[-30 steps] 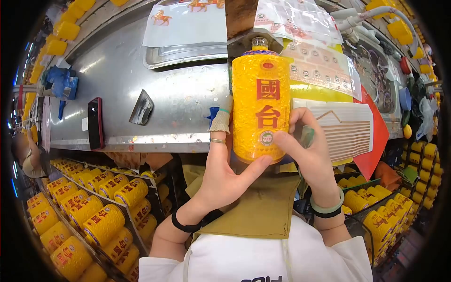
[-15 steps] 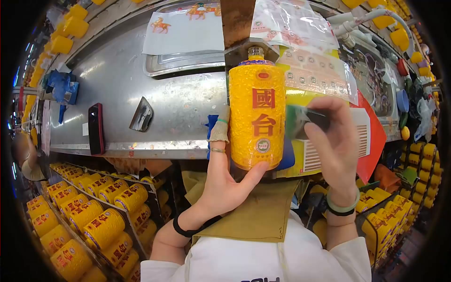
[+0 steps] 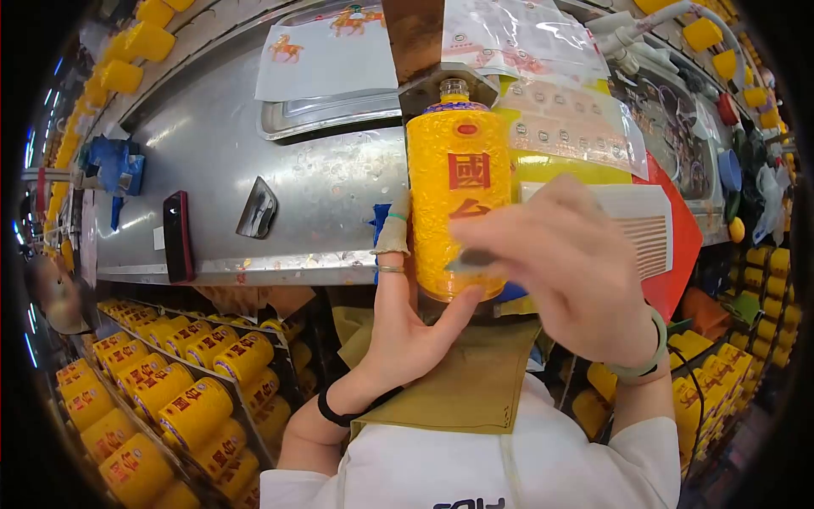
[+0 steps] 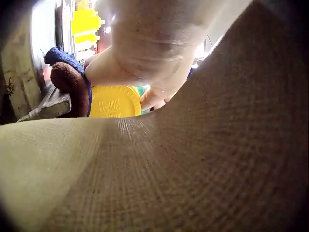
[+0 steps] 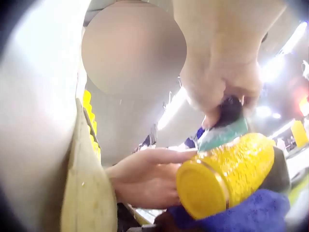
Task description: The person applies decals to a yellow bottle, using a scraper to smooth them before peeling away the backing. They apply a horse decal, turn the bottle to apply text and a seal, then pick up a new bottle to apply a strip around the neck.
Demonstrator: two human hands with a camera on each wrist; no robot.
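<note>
Yellow bottle [image 3: 456, 182], one, left hand [image 3: 403, 331], right hand [image 3: 570, 271]

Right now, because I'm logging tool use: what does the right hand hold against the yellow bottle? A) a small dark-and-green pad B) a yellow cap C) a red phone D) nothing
A: the right hand pinches a small dark-and-green pad whose edge rests on the yellow bottle, which the left hand holds at its base.

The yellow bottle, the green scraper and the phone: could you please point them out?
yellow bottle [image 3: 459, 170], head view, red character on its front.
green scraper [image 5: 223, 134], right wrist view, its teal blade.
phone [image 3: 177, 236], head view, middle of its dark face.
</note>
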